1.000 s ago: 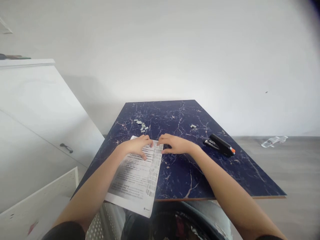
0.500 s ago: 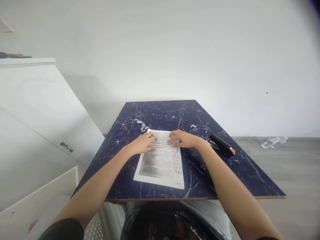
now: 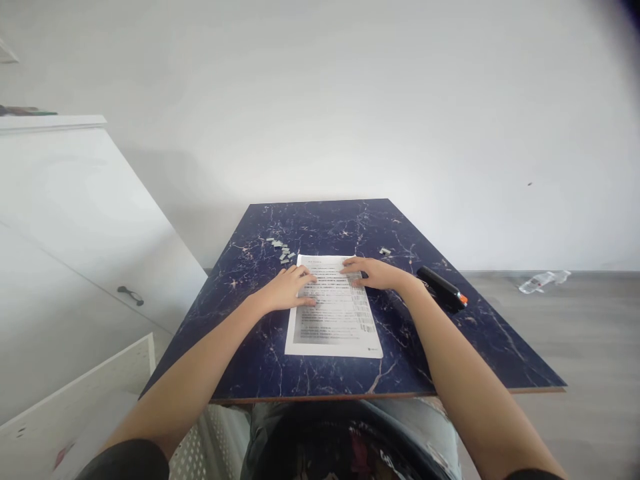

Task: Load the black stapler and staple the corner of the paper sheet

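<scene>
A white sheet of printed paper [image 3: 333, 327] lies on the blue marbled table [image 3: 240, 373] in front of me. My left hand [image 3: 290, 288] rests at its left edge, fingers spread over the print. On the opposite side my right hand [image 3: 370, 272] touches the upper right part of the sheet, its fingers stretched out. Neither hand grips anything. I cannot tell whether one sheet or several lie there. Small pale pieces [image 3: 281, 248] are scattered just beyond the paper's top left corner.
A black stapler-like object [image 3: 443, 288] with an orange end lies right of my right hand, partly behind the forearm. Another small pale piece [image 3: 385, 252] sits farther back. A white cabinet [image 3: 75, 207] stands left, and clear plastic [image 3: 543, 281] lies on the floor at right.
The paper has shifted to the right and slightly away from me, and now sits straighter. Both hands stay on its sides, with the right hand a little farther right.
</scene>
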### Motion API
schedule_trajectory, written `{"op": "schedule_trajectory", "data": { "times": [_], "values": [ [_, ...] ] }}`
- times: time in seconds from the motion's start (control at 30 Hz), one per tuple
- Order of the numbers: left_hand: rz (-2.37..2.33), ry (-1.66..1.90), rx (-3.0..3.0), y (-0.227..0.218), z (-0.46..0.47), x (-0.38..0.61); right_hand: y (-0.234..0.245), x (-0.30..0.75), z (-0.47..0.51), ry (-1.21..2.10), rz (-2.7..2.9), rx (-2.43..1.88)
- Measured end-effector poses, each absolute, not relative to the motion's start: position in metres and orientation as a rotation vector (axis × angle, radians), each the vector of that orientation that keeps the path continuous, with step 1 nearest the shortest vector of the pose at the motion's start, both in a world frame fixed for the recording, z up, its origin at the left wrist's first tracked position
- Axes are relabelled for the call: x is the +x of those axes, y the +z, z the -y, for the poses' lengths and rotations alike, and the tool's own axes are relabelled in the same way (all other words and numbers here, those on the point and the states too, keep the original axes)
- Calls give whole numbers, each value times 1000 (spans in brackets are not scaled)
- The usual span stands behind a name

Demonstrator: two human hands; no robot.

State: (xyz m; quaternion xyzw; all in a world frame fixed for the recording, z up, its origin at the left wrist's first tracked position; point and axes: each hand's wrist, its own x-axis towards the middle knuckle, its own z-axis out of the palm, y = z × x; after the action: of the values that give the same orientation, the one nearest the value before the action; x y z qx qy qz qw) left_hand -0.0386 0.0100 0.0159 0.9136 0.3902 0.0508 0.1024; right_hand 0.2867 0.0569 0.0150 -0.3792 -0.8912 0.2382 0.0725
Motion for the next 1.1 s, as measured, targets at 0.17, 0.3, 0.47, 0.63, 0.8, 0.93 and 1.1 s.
{"op": "schedule_trajectory", "data": {
  "times": [0.17, 0.3, 0.47, 0.63, 0.8, 0.93, 1.1],
  "values": [
    [-1116, 224, 2714, 10, -14, -38, 11, 292, -62, 709, 2672, -1130],
    [-1080, 239, 2694, 9, -15, -39, 9, 300, -66, 719, 2635, -1141],
    [-1001, 249, 2656, 9, -17, -42, 9, 303, -66, 698, 2613, -1196],
    [-1091, 259, 2671, 4, -22, -43, 4, 297, -66, 685, 2593, -1205],
    [-1159, 237, 2670, 0, -25, -45, 1, 291, -65, 700, 2580, -1301],
    [-1149, 204, 2678, 2, -25, -47, 5, 291, -62, 718, 2568, -1293],
    [-1148, 155, 2704, 4, -26, -49, 11, 298, -60, 767, 2573, -1208]
  ]
}}
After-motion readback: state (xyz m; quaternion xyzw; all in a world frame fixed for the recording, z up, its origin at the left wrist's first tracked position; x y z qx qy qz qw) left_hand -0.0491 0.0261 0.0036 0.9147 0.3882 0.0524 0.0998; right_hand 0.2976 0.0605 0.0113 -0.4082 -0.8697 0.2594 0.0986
